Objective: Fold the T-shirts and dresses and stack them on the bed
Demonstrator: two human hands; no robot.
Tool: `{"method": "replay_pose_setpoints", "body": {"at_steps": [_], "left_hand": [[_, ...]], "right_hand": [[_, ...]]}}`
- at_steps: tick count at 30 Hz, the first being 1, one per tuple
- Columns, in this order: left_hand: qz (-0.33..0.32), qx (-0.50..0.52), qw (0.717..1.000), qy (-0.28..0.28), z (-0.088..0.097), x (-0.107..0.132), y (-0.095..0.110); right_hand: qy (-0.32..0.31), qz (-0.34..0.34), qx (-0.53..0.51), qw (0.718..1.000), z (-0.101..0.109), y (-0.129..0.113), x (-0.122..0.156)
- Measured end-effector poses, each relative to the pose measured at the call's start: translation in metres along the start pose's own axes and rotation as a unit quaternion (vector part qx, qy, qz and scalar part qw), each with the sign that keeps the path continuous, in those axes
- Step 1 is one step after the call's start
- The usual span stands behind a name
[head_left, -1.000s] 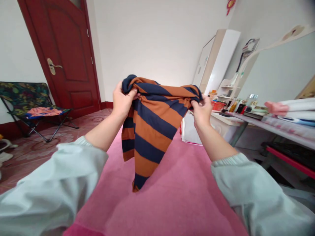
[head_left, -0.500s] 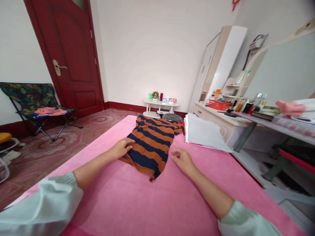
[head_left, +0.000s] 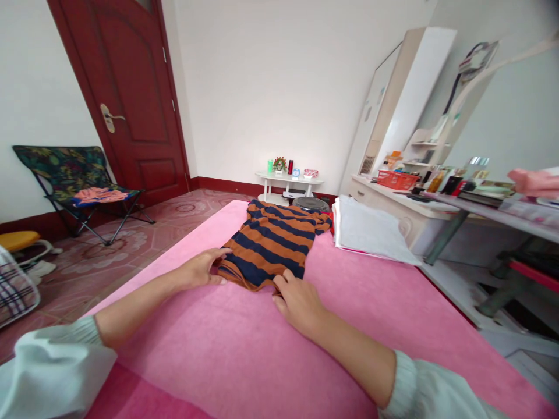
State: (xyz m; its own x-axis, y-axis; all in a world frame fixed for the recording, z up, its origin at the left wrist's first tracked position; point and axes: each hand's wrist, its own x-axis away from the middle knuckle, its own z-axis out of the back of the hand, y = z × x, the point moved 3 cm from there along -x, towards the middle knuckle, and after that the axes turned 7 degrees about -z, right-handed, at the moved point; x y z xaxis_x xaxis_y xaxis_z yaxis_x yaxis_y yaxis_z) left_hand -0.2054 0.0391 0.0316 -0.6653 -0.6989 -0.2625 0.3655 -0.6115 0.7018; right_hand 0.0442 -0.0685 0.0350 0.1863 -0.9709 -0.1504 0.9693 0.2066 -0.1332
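Observation:
An orange-brown and navy striped shirt [head_left: 271, 241] lies spread on the pink bed cover [head_left: 244, 349], its hem facing me. At the hem's left corner is my left hand [head_left: 201, 270]. Its fingertips touch the shirt's edge, while the thumb stays apart from them on the cover. My right hand [head_left: 301, 302] is closed on the hem's right corner, the cloth pinched between fingers and thumb. The underside of that grip is hidden.
A stack of folded white and grey cloth [head_left: 371, 230] lies right of the shirt. Beyond the bed stand a small white table [head_left: 288, 176] and a round dark-topped object [head_left: 311, 203]. A folding chair [head_left: 100, 195] is at left, a cluttered dresser [head_left: 384, 201] at right.
My right hand has moved left from beside the shirt onto its hem corner and closed there. My left hand's thumb has spread away from its fingers. The view has shifted slightly.

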Motion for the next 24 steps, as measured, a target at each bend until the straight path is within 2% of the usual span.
{"method": "replay_pose_setpoints", "body": {"at_steps": [2, 4, 6, 9, 12, 15, 18, 21, 24], "left_hand": [[0.004, -0.030, 0.999, 0.020, -0.002, -0.004, -0.010], [0.018, -0.103, 0.993, 0.053, 0.000, -0.005, -0.017], [0.022, -0.188, 0.979, 0.078, 0.004, -0.003, -0.015], [-0.009, -0.265, 0.961, 0.072, 0.010, 0.003, 0.006], [-0.056, -0.284, 0.955, 0.060, 0.016, 0.010, 0.043], [-0.075, -0.262, 0.962, 0.024, 0.023, 0.019, 0.078], [-0.049, -0.228, 0.972, -0.041, 0.030, 0.033, 0.096], [-0.019, -0.221, 0.971, -0.090, 0.036, 0.050, 0.096], [0.000, -0.243, 0.963, -0.114, 0.041, 0.067, 0.084]], "right_hand": [[0.002, 0.016, -0.002, 1.000, -0.003, 0.003, -0.006], [0.000, 0.036, -0.037, 0.999, -0.003, 0.010, -0.004], [0.000, 0.044, -0.082, 0.996, 0.003, 0.021, 0.003], [0.016, 0.043, -0.133, 0.990, 0.026, 0.044, 0.020], [0.056, 0.028, -0.134, 0.989, 0.064, 0.070, 0.042], [0.065, 0.004, -0.125, 0.990, 0.103, 0.090, 0.065], [0.038, -0.014, -0.129, 0.991, 0.128, 0.097, 0.090], [-0.002, -0.016, -0.143, 0.990, 0.134, 0.097, 0.114], [-0.031, -0.031, -0.154, 0.987, 0.123, 0.102, 0.135]]}}
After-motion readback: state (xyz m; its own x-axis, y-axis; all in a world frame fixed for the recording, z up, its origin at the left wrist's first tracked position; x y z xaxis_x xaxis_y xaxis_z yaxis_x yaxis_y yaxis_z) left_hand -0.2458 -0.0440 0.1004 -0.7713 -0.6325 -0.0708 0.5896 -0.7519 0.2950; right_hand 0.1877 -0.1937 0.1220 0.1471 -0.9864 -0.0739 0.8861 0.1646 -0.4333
